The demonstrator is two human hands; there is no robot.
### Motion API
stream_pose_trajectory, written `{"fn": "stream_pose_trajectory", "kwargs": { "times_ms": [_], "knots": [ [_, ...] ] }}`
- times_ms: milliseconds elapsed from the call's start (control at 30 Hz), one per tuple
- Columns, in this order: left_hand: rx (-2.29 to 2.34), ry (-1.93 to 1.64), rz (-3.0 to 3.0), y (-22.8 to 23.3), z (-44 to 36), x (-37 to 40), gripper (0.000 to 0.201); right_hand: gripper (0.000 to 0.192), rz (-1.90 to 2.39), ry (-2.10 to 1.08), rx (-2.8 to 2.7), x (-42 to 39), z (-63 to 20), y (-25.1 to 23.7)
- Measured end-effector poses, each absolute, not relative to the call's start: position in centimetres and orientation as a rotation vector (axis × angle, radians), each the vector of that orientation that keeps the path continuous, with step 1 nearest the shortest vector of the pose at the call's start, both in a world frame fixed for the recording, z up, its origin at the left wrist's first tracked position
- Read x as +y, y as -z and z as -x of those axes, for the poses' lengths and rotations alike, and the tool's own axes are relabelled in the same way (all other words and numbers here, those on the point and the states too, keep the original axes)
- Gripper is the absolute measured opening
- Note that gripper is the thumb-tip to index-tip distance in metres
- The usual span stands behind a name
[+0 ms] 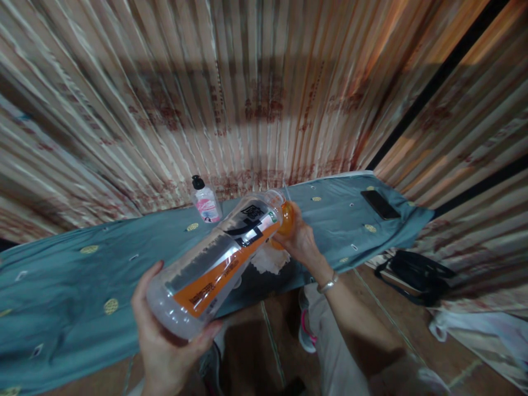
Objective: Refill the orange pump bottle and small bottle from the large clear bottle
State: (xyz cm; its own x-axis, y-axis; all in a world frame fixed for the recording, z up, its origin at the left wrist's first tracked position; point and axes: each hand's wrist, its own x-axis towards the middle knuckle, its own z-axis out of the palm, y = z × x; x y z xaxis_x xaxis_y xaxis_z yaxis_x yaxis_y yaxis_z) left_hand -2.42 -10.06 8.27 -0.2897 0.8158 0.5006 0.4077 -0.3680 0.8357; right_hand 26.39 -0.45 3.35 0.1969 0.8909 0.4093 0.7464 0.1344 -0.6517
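My left hand [165, 341] is wrapped round the base of a large clear plastic bottle [193, 264] with an orange and black label. The bottle is tilted, its neck pointing up and to the right. My right hand [303, 239] is closed on a small translucent orange container [287, 218] right beside the bottle's mouth; its exact kind is not clear. Whether the two touch I cannot tell. Below them, a crumpled whitish tissue [270, 259] lies on a dark patch, partly hidden by the bottle and my right hand.
A pump bottle [207, 204] with a pink label stands at the back of the cloth-covered table [99, 275]. A black phone [380, 204] lies at the right end. On the floor at right is a black bag [416, 272]. Pleated curtains [256, 82] hang behind.
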Motion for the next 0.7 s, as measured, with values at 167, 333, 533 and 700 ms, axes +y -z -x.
{"fn": "stream_pose_trajectory", "kwargs": {
  "times_ms": [167,333,533,700],
  "knots": [
    [1.553,-1.665,-1.657,-8.4,2.7,-10.1,0.105,0.093,1.661,-0.22,-1.579,-0.4,-26.3,-3.4],
    [1.515,-1.705,-1.758,-8.2,2.9,-10.0,0.107,0.096,1.637,-0.244,-1.587,-0.5,-26.2,-3.6],
    [1.502,-1.672,-1.827,-8.0,3.6,-9.9,0.1,0.098,1.624,-0.221,-1.598,-0.5,-26.2,-3.6],
    [1.436,-1.574,-1.973,-7.3,5.0,-9.7,0.104,0.097,1.598,-0.213,-1.598,-0.5,-26.2,-3.5]
  ]
}}
